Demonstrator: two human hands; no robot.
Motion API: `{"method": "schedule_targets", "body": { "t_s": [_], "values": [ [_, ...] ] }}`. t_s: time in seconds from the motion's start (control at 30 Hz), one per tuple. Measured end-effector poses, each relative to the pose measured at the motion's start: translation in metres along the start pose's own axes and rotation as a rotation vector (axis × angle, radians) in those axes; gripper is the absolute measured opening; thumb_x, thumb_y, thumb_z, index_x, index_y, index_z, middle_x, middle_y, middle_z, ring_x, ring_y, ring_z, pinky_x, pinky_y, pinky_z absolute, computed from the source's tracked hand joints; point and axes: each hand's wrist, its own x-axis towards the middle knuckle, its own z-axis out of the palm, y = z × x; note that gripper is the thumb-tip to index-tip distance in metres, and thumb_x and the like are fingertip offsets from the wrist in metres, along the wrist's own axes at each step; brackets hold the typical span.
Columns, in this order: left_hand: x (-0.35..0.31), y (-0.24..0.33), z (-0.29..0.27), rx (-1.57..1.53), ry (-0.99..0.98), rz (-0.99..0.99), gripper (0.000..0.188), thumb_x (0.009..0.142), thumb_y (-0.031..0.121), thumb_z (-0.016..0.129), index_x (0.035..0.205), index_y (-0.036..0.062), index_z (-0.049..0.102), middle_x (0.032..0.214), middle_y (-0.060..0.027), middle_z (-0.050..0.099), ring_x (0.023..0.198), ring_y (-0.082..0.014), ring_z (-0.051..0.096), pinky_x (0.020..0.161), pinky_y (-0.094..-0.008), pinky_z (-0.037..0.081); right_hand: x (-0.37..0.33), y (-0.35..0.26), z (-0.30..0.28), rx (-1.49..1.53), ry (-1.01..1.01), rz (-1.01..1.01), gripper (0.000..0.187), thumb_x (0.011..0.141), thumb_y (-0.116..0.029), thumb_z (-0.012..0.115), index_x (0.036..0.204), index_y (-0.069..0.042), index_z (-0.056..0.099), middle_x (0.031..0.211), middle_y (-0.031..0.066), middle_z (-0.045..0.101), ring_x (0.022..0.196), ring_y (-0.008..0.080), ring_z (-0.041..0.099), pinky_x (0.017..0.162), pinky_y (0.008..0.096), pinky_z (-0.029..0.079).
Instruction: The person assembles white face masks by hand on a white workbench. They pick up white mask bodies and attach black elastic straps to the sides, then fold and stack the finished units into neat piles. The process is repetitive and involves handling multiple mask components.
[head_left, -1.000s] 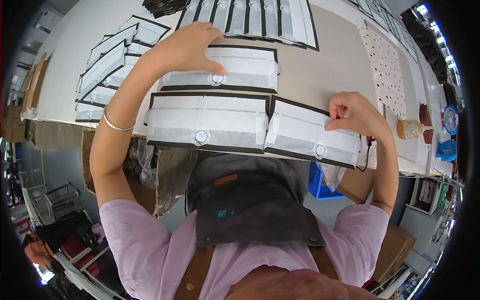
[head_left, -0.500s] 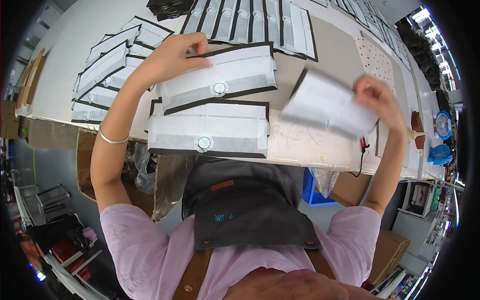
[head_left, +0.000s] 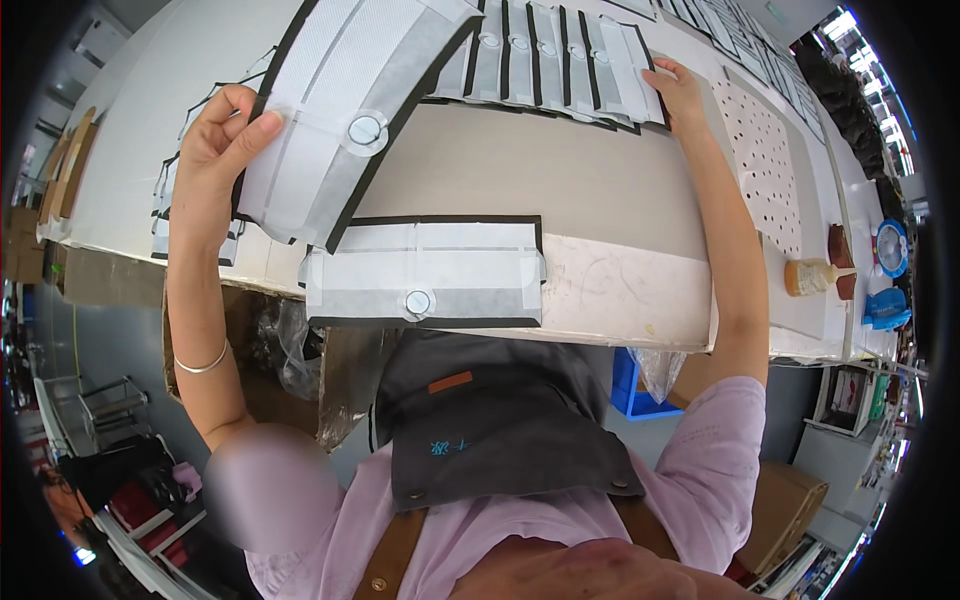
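Note:
My left hand [head_left: 214,150] is closed on the edge of a white fabric panel [head_left: 318,140] with black edging and a round disc. That panel is raised and tilted, covering part of the stacks behind it. Out at the far right of the overlapping row of similar panels [head_left: 520,75], my right hand [head_left: 682,95] pinches the black edge of the end panel [head_left: 634,90]. Another such panel [head_left: 425,262] lies flat along the table's near edge, its disc toward me.
The white table [head_left: 620,290] carries a grey sheet [head_left: 560,170]. To the right are a perforated board [head_left: 755,150], a bottle of yellowish liquid [head_left: 808,277] and a small blue fan [head_left: 889,248]. Stacked panels [head_left: 165,190] sit at left. Below stand an open carton [head_left: 345,370] and a blue crate [head_left: 632,390].
My right hand has carried its panel away from me onto the right end of the row. My left hand has moved left and lifted its panel off the near one, turning it steeper.

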Motion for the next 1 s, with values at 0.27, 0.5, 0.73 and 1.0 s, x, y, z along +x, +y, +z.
{"method": "schedule_targets", "body": {
  "t_s": [0.27, 0.5, 0.73, 1.0],
  "values": [
    [0.044, 0.016, 0.066, 0.351, -0.129, 0.212, 0.017, 0.093, 0.011, 0.071, 0.094, 0.0093, 0.055, 0.083, 0.0023, 0.069, 0.072, -0.0048, 0.06, 0.069, -0.0193, 0.046, -0.04, -0.08, -0.004, -0.668, 0.103, -0.83, 0.037, 0.093, -0.029, 0.073, 0.122, -0.007, 0.066, 0.11, 0.0115, 0.071, 0.094, 0.0221, 0.068, 0.083, 0.0327, 0.052],
    [0.061, 0.076, 0.159, 0.67, -0.328, 0.68, 0.021, 0.084, 0.008, 0.073, 0.099, 0.0015, 0.06, 0.092, -0.012, 0.066, 0.089, -0.0304, 0.064, 0.083, -0.0413, 0.048, -0.16, -0.195, 0.053, -1.11, -0.418, -1.019, 0.025, 0.09, -0.025, 0.073, 0.11, -0.011, 0.073, 0.094, 0.0126, 0.073, 0.076, 0.0286, 0.066, 0.069, 0.035, 0.05],
    [0.031, 0.028, 0.143, 0.784, -0.282, 0.708, 0.04, 0.077, 0.024, 0.083, 0.106, 0.0033, 0.065, 0.101, -0.0073, 0.068, 0.101, -0.0293, 0.06, 0.095, -0.0408, 0.044, -0.016, -0.082, -0.043, -0.307, -0.103, -0.255, 0.043, 0.091, -0.018, 0.073, 0.125, 0.003, 0.057, 0.109, 0.0163, 0.069, 0.093, 0.0218, 0.069, 0.076, 0.0346, 0.058],
    [-0.015, 0.0, 0.108, 0.939, -0.674, 0.078, 0.038, 0.074, 0.027, 0.085, 0.096, 0.0059, 0.063, 0.093, -0.0084, 0.066, 0.097, -0.0261, 0.059, 0.097, -0.0386, 0.038, 0.013, -0.01, -0.033, -0.12, -0.17, 0.061, 0.051, 0.086, -0.02, 0.079, 0.124, 0.008, 0.06, 0.107, 0.0147, 0.07, 0.092, 0.0217, 0.07, 0.079, 0.0366, 0.06]
  ]
}}
